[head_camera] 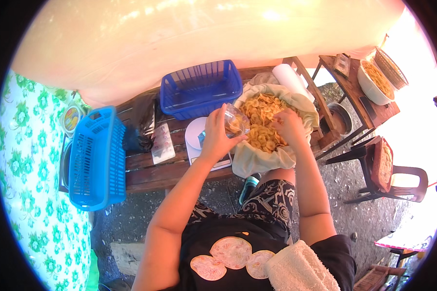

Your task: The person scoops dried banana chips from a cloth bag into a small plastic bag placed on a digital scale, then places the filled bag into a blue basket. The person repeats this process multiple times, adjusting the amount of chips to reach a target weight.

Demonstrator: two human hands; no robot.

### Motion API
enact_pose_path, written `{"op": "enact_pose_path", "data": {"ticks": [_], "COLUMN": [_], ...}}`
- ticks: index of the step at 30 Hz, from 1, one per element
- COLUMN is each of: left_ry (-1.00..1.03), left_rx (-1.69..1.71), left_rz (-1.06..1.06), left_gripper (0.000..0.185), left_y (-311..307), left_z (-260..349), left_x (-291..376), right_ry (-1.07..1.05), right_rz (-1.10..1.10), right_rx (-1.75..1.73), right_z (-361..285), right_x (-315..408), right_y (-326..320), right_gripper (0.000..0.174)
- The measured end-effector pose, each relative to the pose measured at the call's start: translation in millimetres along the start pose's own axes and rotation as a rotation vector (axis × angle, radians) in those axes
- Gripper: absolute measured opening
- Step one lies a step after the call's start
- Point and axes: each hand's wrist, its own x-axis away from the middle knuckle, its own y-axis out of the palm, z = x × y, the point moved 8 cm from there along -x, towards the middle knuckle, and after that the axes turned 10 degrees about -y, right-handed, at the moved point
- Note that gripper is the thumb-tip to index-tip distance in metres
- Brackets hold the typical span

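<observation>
My left hand (217,132) grips a clear plastic bag (237,122), tilted, with some banana chips inside. The bag is held at the left side of a cloth-lined container heaped with round yellow banana chips (264,136). Over the right part of that heap is my right hand (288,125), fingers bent down to the chips; whether it holds any is hidden. A pale cloth (253,160) drapes over the container's rim. Partly behind my left hand and forearm sits a white kitchen scale (193,135) with a round plate and a display at its front.
An empty dark blue plastic basket (200,91) is behind the scale. Plastic packets (163,143) lie left of it, beside a light blue basket (94,163). A white roll (289,77) lies behind the chips. A white basin of chips (375,83) stands on a side table.
</observation>
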Motion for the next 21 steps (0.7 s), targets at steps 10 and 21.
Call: {"op": "enact_pose_path", "data": {"ticks": [10,21], "left_ry": [0.010,0.040], "left_rx": [-0.042,-0.084], "left_rz": [-0.026,-0.040], "left_gripper": [0.111,0.110], "left_y": [8.7,25.4], "left_z": [4.8,18.7], "left_x": [0.7,-7.0], "right_ry": [0.126,0.105], "right_rz": [-0.002,-0.009], "right_rx": [-0.424,-0.814], "right_z": [-2.5,-45.5], "right_x": [5.8,-18.1], "right_y": [20.3,-18.7], "right_gripper": [0.024,0.030]}}
